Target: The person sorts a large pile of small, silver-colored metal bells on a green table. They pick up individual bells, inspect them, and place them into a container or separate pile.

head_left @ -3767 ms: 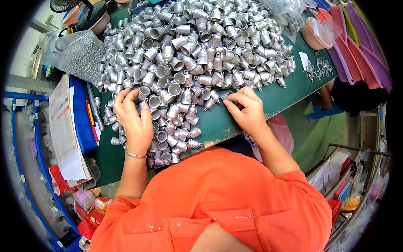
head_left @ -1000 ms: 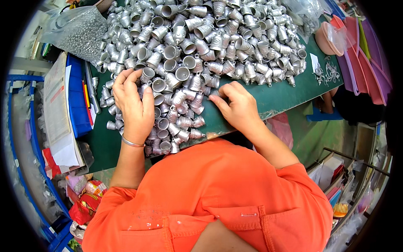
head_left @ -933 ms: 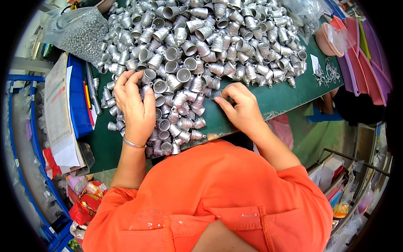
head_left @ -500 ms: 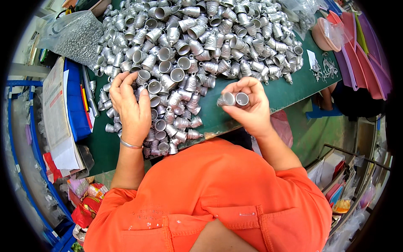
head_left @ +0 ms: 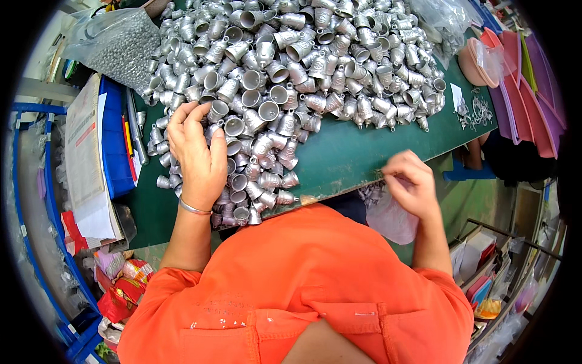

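Observation:
Many small silver metal bells (head_left: 267, 111), each with a loop on top, lie heaped over the green table (head_left: 339, 151). My left hand (head_left: 199, 145), with a bangle at the wrist, rests on the near left part of the heap. Its fingers are bent but apart, and the thumb stands away from them among the bells. Past the table's front edge, my right hand (head_left: 413, 182) is loosely curled, thumb apart from the fingers, and no bell shows in it. Just below it hangs a pinkish clear plastic bag (head_left: 394, 219) with several bells in its mouth.
A clear bag of small silver beads (head_left: 124, 48) lies at the far left, near a blue tray (head_left: 115, 164) with papers and pens. Wire loops (head_left: 476, 112), a pink bowl (head_left: 476, 64) and pink and purple bins (head_left: 515, 85) stand right. A shelf (head_left: 485, 267) is at lower right.
My right hand has moved right and down from above the table to over the plastic bag. The bells it held are no longer seen in it. The left hand keeps its place on the heap.

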A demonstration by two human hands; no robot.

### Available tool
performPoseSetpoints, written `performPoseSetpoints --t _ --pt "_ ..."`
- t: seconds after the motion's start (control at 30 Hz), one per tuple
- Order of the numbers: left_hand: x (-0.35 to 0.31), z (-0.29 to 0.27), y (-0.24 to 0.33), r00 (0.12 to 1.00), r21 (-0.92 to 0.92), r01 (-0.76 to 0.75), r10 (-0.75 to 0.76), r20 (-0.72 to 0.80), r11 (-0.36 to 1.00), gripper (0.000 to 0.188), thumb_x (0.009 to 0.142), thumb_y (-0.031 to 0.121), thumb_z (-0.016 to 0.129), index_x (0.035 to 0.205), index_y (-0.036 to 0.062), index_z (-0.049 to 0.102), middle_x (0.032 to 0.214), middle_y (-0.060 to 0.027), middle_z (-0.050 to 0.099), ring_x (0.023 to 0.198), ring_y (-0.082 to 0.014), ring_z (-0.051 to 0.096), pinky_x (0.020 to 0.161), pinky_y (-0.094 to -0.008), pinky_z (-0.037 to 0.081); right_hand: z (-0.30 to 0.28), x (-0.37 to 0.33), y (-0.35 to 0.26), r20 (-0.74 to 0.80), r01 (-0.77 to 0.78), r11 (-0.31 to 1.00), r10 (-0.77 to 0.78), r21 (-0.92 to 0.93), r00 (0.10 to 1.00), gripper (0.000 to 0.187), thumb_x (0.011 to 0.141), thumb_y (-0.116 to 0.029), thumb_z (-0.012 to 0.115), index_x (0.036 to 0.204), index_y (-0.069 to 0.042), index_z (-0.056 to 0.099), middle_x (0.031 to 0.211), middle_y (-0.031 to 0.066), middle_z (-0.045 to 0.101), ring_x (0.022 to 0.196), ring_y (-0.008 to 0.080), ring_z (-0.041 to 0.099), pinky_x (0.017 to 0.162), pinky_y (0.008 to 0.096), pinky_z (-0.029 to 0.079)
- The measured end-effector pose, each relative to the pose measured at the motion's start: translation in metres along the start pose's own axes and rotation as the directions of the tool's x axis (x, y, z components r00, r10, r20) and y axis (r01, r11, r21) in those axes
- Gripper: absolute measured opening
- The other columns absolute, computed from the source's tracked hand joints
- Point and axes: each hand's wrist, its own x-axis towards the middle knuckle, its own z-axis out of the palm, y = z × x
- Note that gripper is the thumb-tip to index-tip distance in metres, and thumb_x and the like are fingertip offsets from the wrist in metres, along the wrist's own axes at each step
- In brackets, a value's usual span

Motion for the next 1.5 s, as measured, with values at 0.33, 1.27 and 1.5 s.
performPoseSetpoints --t 0.33,1.27,1.5 --pt "0.000 0.003 -0.001 0.999 -0.040 0.008 -0.010 -0.039 0.999 0.040 0.082 0.011 0.056 0.122 0.0018 0.052 0.128 -0.0197 0.042 0.121 -0.0354 0.038 0.105 -0.0458 0.026 0.100 0.101 -0.022 -0.184 0.380 0.910 -0.407 -0.167 0.895 0.039 0.069 0.005 0.071 0.105 -0.004 0.059 0.097 0.0108 0.064 0.087 0.0287 0.059 0.077 0.0370 0.048" --pt "0.000 0.003 -0.001 1.000 -0.042 0.001 -0.002 -0.027 0.999 0.039 0.083 0.007 0.056 0.122 0.0005 0.052 0.129 -0.0195 0.040 0.121 -0.0341 0.038 0.105 -0.0436 0.028 0.049 0.051 -0.012 0.172 0.092 0.995 -0.097 0.038 0.980 0.037 0.073 -0.002 0.071 0.108 -0.006 0.063 0.096 0.0097 0.053 0.084 0.0265 0.056 0.072 0.0334 0.047" --pt "0.000 0.001 -0.002 1.000 0.001 -0.009 0.009 0.001 1.000 0.038 0.087 0.006 0.052 0.124 0.0005 0.050 0.131 -0.0187 0.038 0.124 -0.0317 0.037 0.106 -0.0406 0.029 0.080 0.066 -0.009 0.034 0.188 0.955 -0.185 -0.227 0.982 0.031 0.073 -0.009 0.074 0.101 -0.007 0.062 0.090 0.0084 0.054 0.084 0.0281 0.058 0.068 0.0377 0.048"
